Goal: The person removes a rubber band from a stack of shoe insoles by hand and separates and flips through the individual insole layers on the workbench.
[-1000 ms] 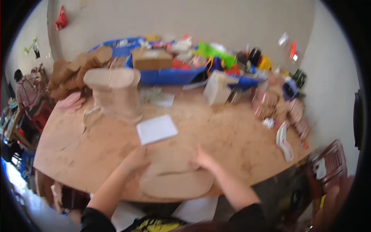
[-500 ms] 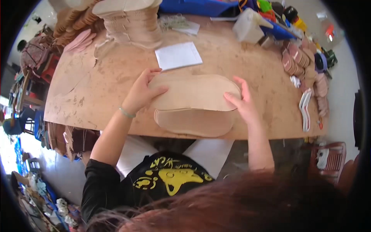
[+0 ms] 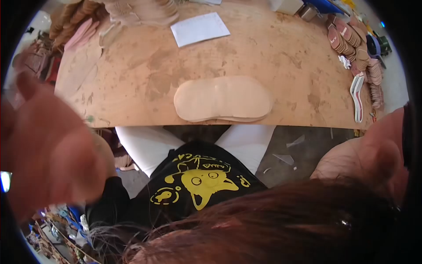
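Observation:
A small stack of beige insoles (image 3: pixel 224 99) lies flat near the front edge of the wooden table, with neither hand touching it. Close to the camera at the left, my left hand (image 3: pixel 52 149) is raised, large and smeared by motion, so its finger positions are unclear. My right hand (image 3: pixel 371 156) is also up beside the camera at the right, its fingers mostly cut off by the dark rim of the view. No insole shows in either hand.
White paper (image 3: pixel 200 29) rests on the table (image 3: pixel 145 75) behind the insoles. Tied beige insole stacks (image 3: pixel 140 11) and pink pieces (image 3: pixel 82 34) stand at the back left. More insole bundles (image 3: pixel 347 39) and white-and-red strips (image 3: pixel 357 99) lie along the right side.
Both hands have let go of the beige insole, now lying on the stack, and have risen to either side of the camera. The view has tilted downward.

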`<action>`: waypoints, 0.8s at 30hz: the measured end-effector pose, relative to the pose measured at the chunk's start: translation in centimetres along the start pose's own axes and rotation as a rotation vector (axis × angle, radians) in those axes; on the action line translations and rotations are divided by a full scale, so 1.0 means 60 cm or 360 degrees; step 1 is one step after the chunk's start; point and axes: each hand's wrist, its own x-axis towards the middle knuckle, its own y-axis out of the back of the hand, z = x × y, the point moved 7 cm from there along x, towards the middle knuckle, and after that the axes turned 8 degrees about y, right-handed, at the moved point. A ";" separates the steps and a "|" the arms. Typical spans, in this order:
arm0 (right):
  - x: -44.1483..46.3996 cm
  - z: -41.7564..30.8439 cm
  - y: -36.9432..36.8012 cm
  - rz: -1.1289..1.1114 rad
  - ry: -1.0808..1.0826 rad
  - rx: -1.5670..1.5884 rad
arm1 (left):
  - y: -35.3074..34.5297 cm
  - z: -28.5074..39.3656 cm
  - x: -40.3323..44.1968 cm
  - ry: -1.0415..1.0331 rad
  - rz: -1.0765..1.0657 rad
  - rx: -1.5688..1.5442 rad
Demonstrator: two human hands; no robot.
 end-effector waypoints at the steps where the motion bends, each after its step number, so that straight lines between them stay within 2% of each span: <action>1: -0.003 0.006 -0.011 -0.0114 -0.0012 -0.0018 | -0.011 0.010 0.013 -0.0058 -0.0112 0.0012; 5: -0.040 0.033 -0.046 -0.0380 -0.0151 -0.0078 | -0.071 -0.011 0.020 -0.0071 -0.0606 0.0180; 9: -0.086 0.055 -0.075 -0.0527 -0.0288 -0.0096 | -0.105 -0.099 -0.018 0.0199 -0.0922 0.0438; 14: -0.151 0.075 -0.105 -0.0654 -0.0492 -0.0123 | -0.146 -0.228 -0.132 0.0648 -0.1275 0.0632; 19: -0.202 0.108 -0.134 -0.0669 -0.0647 -0.0119 | -0.165 -0.301 -0.188 0.0873 -0.1380 0.0693; 24: -0.214 0.113 -0.136 -0.0648 -0.0621 -0.0129 | -0.157 -0.335 -0.198 0.0905 -0.1342 0.0741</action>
